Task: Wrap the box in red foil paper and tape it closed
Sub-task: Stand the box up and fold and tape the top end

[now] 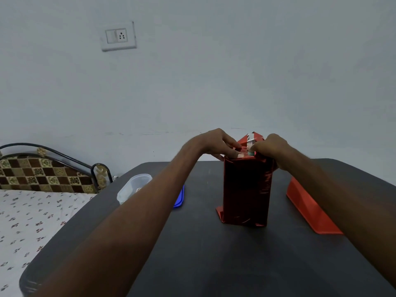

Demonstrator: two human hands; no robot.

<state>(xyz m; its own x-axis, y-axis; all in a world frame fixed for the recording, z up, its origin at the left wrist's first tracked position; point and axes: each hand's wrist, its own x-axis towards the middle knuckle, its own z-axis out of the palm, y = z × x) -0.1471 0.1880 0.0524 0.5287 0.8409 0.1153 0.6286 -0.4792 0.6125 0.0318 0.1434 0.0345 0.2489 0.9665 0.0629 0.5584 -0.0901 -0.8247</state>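
Note:
A tall box point(246, 189) wrapped in shiny red foil paper stands upright on the dark table point(203, 254), right of centre. At its top end the foil is unsealed, and a pointed red flap point(252, 138) sticks up behind the hands. My left hand point(216, 144) is at the top left edge, its fingers curled down onto the folded foil. My right hand point(272, 148) is at the top right corner, fingers curled round the foil there. A bit of the box's own surface shows between the two hands. No tape is visible.
A clear plastic container point(134, 187) stands at the table's left edge with a blue lid point(179, 198) beside it. A red sheet or tray point(310, 211) lies to the right of the box. A bed with a flowered sheet point(32, 221) is left of the table.

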